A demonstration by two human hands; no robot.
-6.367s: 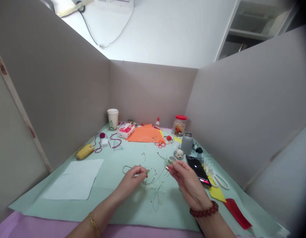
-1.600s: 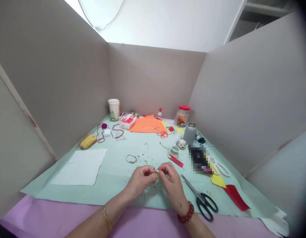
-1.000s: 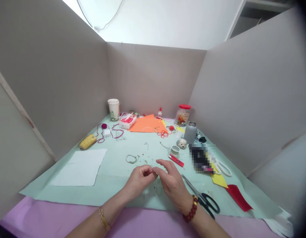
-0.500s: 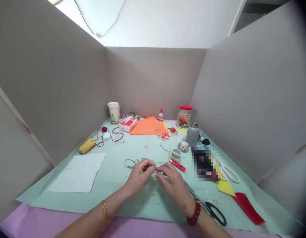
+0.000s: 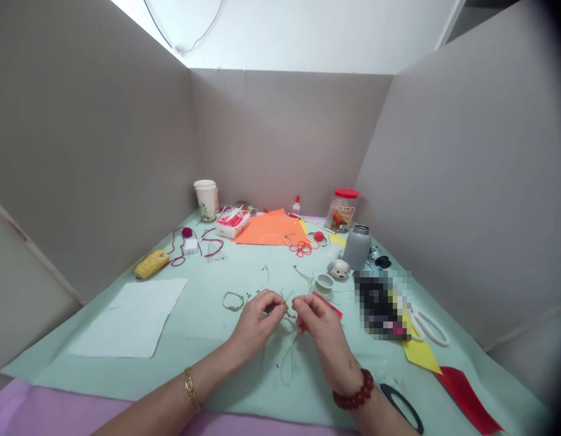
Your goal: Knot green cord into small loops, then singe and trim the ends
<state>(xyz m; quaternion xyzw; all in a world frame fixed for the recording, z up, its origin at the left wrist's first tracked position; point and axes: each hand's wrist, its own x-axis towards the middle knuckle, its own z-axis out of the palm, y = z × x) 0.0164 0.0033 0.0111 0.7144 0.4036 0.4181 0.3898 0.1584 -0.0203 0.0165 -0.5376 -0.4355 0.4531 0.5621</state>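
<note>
- My left hand [image 5: 256, 320] and right hand [image 5: 320, 330] both pinch the green cord [image 5: 288, 316].
- It runs left-right between them, equally near each, with its tail toward the worktop [image 5: 193, 330]'s near edge.

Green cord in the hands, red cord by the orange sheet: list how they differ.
The pale-green cord is pinched between the left hand and right hand, a loose end trailing toward the person; the red cord lies untouched in a tangle by the orange paper sheet. The green one is near, the red one farther back. Both are thin cords over the mint-green table cover.
</note>
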